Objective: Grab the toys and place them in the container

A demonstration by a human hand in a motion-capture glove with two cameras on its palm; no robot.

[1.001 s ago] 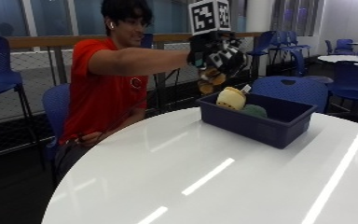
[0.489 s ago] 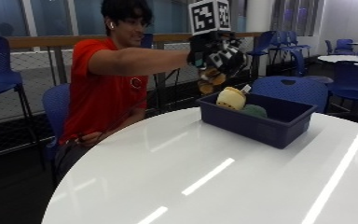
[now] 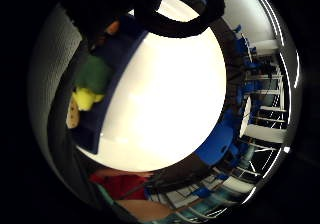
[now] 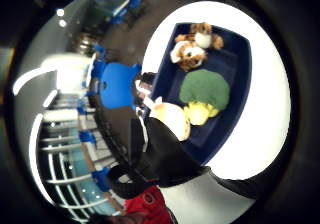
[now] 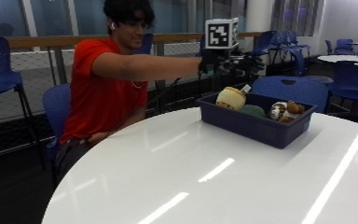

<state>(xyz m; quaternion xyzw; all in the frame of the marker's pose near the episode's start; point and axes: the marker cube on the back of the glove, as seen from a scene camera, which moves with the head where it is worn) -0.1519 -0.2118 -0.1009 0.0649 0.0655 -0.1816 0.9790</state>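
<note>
**Gloved hand hovering above the toy container**

A person in a red shirt is sitting at a round white surface (image 5: 185,172) and reaching the right arm out level over it. The gloved right hand (image 5: 238,63) is hanging in the air above the near end of the dark blue container (image 5: 253,123), apart from it and from the toys inside. Its fingers are looking spread and relaxed, and nothing is showing between them, so the hand is holding nothing.

The container is sitting on the surface toward its far edge. Inside it, a cream-coloured round toy (image 5: 231,98) is lying at the end nearest the person. A green broccoli toy (image 4: 205,88) with a yellow stalk is resting just beside it, in the middle of the container. A brown and white plush animal (image 5: 285,111) is lying at the far end.

A blue chair (image 5: 291,88) is standing behind the container, beyond the surface.
</note>
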